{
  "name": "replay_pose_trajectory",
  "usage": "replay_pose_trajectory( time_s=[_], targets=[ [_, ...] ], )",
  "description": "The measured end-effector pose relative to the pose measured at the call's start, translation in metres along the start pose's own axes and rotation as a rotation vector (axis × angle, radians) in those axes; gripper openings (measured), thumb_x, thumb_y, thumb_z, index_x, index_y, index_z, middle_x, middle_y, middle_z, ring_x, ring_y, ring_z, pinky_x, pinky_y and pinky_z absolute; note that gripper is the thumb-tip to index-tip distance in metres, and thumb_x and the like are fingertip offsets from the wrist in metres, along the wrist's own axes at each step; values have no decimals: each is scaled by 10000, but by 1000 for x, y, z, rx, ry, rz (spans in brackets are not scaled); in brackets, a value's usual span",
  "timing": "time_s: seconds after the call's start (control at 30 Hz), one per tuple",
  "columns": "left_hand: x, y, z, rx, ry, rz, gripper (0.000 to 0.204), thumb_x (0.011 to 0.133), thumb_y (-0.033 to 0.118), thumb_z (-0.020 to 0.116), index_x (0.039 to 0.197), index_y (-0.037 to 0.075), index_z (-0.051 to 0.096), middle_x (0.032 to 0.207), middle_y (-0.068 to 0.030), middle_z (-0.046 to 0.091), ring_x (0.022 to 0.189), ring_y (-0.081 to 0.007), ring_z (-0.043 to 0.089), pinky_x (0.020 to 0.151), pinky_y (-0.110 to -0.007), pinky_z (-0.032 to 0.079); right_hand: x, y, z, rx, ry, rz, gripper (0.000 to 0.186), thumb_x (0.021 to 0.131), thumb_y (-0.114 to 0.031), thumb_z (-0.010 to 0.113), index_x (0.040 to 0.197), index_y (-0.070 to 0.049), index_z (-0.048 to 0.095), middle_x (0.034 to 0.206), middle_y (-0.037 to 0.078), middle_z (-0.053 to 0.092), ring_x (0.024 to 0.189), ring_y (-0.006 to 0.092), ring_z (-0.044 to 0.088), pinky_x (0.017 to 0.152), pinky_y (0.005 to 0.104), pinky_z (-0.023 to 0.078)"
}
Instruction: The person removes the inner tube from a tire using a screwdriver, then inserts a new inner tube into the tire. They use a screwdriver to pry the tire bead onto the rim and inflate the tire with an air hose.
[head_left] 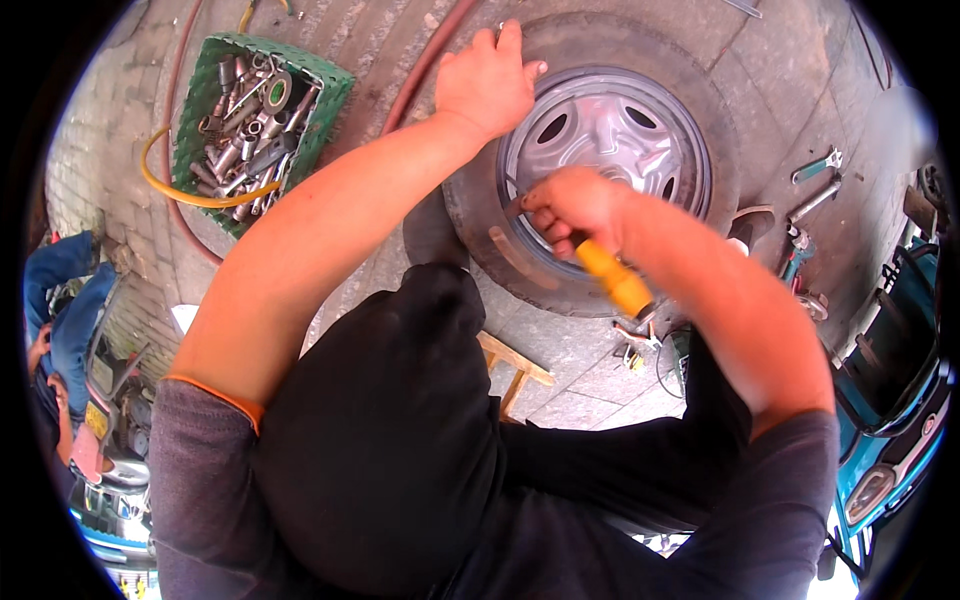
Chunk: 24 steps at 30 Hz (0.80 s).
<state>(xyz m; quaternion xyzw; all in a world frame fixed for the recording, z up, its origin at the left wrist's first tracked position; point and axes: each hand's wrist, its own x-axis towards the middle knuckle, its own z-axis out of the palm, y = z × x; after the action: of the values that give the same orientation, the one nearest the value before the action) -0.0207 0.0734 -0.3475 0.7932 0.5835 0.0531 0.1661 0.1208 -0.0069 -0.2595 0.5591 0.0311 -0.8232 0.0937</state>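
Note:
A dark tyre (pixel 590 40) lies flat on the paving, with a silver steel wheel rim (pixel 590 130) in its middle. My left hand (pixel 490 80) is on the tyre's far left side, thumb out and fingers apart, partly curled over the rubber. Near the rim's lower left edge, my right hand (pixel 578 210) is closed round the neck of a yellow-handled screwdriver (pixel 615 280). Its handle slants toward the lower right; my fingers hide most of the shaft. A dark bit shows beside my fingertips against the tyre, too blurred to make out.
On the left, a green woven basket (pixel 335 90) holds sockets and metal tools. A red hose (pixel 430 60) runs beside the tyre. An adjustable wrench (pixel 818 165) and other tools lie right. A wooden stool (pixel 515 360) is near my knee, a teal vehicle (pixel 900 420) at far right, another person (pixel 75 310) far left.

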Motion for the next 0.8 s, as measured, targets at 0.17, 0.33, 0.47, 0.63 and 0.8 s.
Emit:
replay_pose_trajectory(
  time_s=[0.17,0.33,0.47,0.63,0.8],
  targets=[
    [-1,-4,4,32,31,27,639,995,480,654,1458,67,502,1094,-183,654,932,-361,724,811,-507,553,11,33,53,579,74,-120,121,1057,-128,503,1109,-60,589,698,-37,421,535,88,362,501,287,381],
    [-2,0,11,133,42,73,661,998,477,645,1469,43,485,1131,-180,637,978,-348,692,832,-502,517,29,44,89,766,191,-252,138,1076,-167,506,1067,-48,575,779,18,495,625,144,453,546,347,458],
    [-2,-1,16,148,56,80,694,998,491,633,1479,19,469,1189,-177,615,1073,-337,655,880,-499,498,26,58,78,613,114,-281,204,1104,-240,494,1070,-58,579,791,30,521,658,152,504,580,352,493],
    [-3,-1,21,142,107,84,695,1002,495,626,1484,20,467,1194,-166,611,1079,-333,649,874,-503,495,9,105,24,-551,299,-456,378,1104,-341,498,1089,18,616,972,258,711,901,395,709,815,495,550],
    [-3,11,-4,103,34,31,668,964,435,673,1455,3,537,1244,-202,628,1166,-373,624,983,-503,497,-1,90,-51,-1146,536,-515,261,1051,-227,500,1202,-58,627,1013,254,738,1003,461,709,871,543,565]
  ],
)
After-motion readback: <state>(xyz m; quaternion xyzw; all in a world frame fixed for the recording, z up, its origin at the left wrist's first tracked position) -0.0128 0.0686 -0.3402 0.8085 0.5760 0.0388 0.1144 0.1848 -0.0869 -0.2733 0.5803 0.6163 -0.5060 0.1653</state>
